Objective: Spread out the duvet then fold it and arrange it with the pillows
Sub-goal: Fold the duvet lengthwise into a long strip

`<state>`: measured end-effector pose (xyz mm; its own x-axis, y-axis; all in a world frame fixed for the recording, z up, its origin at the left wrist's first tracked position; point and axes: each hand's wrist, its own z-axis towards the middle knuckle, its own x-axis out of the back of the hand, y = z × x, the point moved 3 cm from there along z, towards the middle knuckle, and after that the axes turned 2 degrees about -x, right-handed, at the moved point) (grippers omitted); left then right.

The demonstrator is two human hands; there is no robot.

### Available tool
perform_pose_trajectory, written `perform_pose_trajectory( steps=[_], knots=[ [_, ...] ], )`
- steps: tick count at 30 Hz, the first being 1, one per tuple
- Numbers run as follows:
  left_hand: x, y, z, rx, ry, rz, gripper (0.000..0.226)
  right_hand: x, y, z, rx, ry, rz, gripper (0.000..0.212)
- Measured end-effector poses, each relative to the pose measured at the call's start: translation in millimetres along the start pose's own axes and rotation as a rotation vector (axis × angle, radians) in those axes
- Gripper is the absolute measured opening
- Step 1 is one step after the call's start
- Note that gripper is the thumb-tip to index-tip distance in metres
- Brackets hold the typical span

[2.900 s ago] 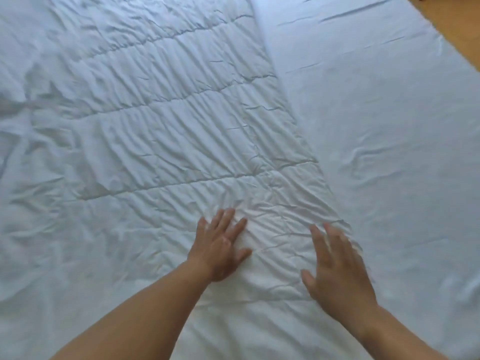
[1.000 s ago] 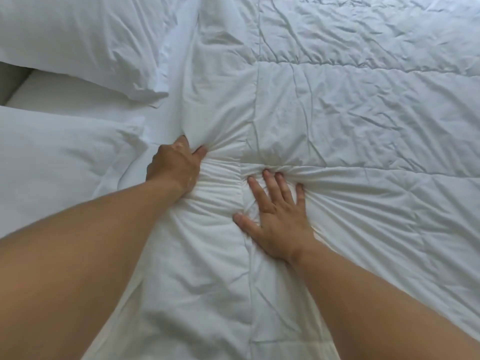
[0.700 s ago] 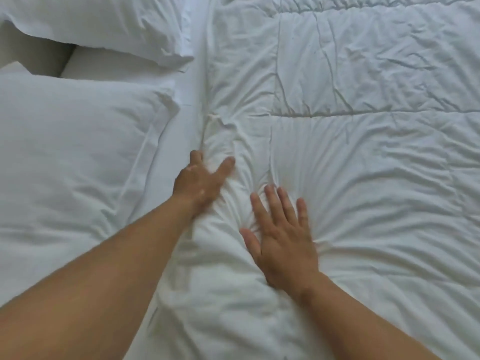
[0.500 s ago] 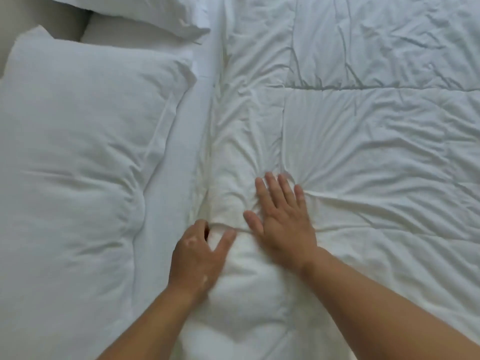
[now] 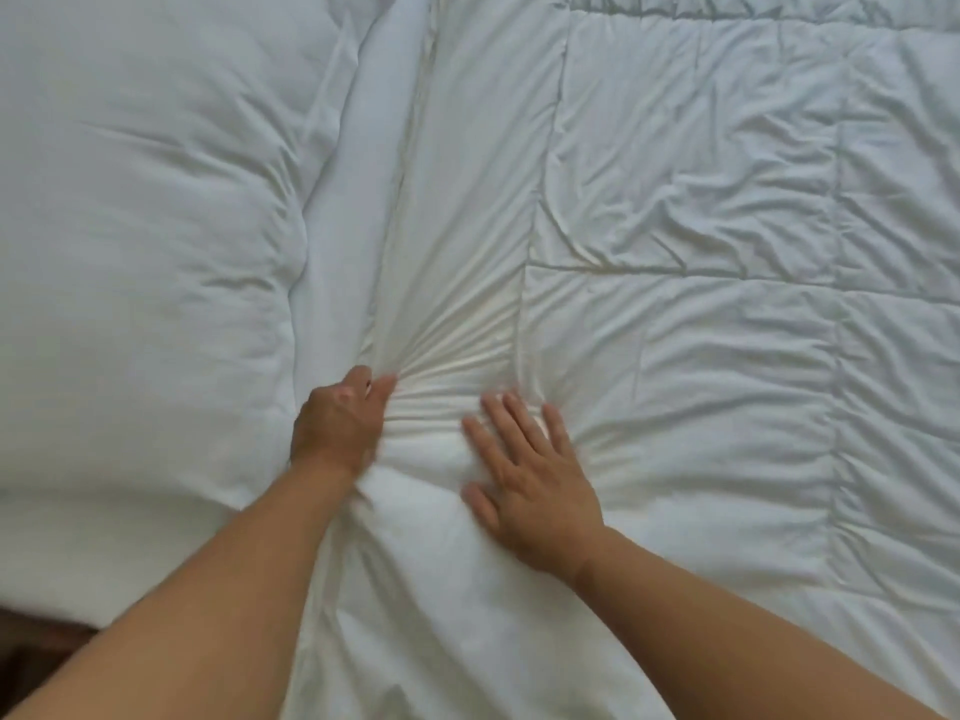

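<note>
A: Where is your left hand now?

B: You have it at the left edge of the duvet. The fingers curl around the edge and pinch the cloth, so this hand is closed on the duvet. Many thin folds run out like a fan from the place you grip, up and to the right.

A: And the right hand?

B: It lies flat on the duvet, just beside the left one. The fingers are spread and straight, palm down, so it is open and presses the cloth but does not grip it. It looks a little blurred.

A: Where does the duvet lie?

B: It covers the middle and the right part of the view, white, quilted in squares, with many wrinkles. Its left edge runs from the top down to your left hand.

A: What is on the left of it?

B: A white pillow fills the upper left. Between the pillow and the duvet edge you see a narrow strip of the sheet. The pillow does not touch the duvet there. In the bottom left corner there is a dark patch, I cannot tell what it is.
</note>
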<state>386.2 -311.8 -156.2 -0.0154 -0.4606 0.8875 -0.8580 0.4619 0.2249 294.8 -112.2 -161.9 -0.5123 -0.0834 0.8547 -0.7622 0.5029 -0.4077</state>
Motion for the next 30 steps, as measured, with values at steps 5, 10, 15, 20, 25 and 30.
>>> perform_pose_trajectory(
  steps=[5,10,15,20,25,30],
  knots=[
    [-18,-9,-96,0.173,0.019,-0.031,0.058,-24,11,-72,0.054,-0.090,-0.017,0.081],
    [-60,-24,-192,0.228,0.035,0.060,0.056,-65,1,-134,0.139,-0.185,-0.022,0.082],
    [-49,-62,-165,0.131,-0.086,0.250,0.034,-64,8,-161,0.214,-0.164,-0.016,0.076],
    [-57,-51,-167,0.243,-0.157,0.438,0.044,-22,112,-199,-0.033,-0.047,-0.065,0.072],
    [-82,102,-200,-0.001,0.050,0.207,0.062,13,242,-292,-0.306,-0.057,-0.099,0.074],
    [-186,294,-281,-0.549,-0.224,0.291,0.070,36,349,-415,-0.662,0.051,-0.014,0.074]
  ],
)
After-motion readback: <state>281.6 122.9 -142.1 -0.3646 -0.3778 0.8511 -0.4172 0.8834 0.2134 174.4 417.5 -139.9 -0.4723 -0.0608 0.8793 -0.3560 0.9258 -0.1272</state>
